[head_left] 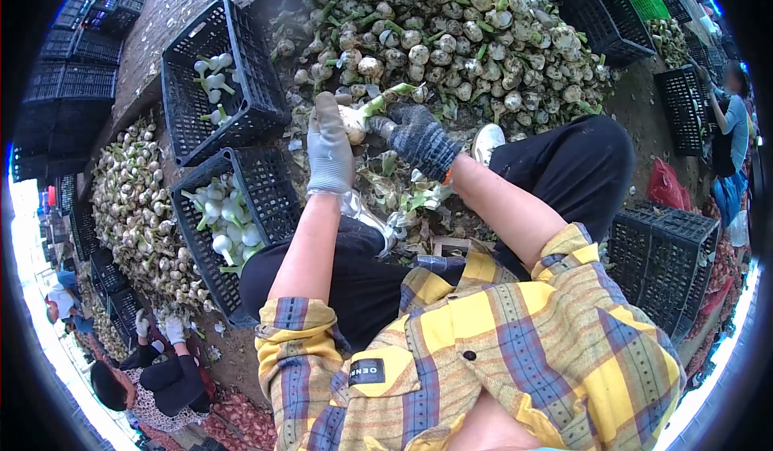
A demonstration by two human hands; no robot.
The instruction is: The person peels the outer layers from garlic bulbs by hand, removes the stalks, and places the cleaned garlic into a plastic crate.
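Observation:
My left hand (328, 145), in a pale grey coated glove, is closed around a garlic bulb (353, 126) with its green stem pointing right. My right hand (423, 138), in a dark grey knitted glove, has its curled fingers against the bulb's right side, below the stem. Its fingertips are partly hidden, so any small tool there does not show. Loose peelings (407, 197) lie on the ground under both hands. Beyond them rises a big heap of dirty garlic bulbs (451, 44).
At the left stand a black crate (187, 133) with a few white bulbs and another crate (278, 179) holding more cleaned garlic (229, 217). A second garlic heap (137, 201) lies beyond. Dark crates (660, 262) stand right. Other people sit lower left and far right.

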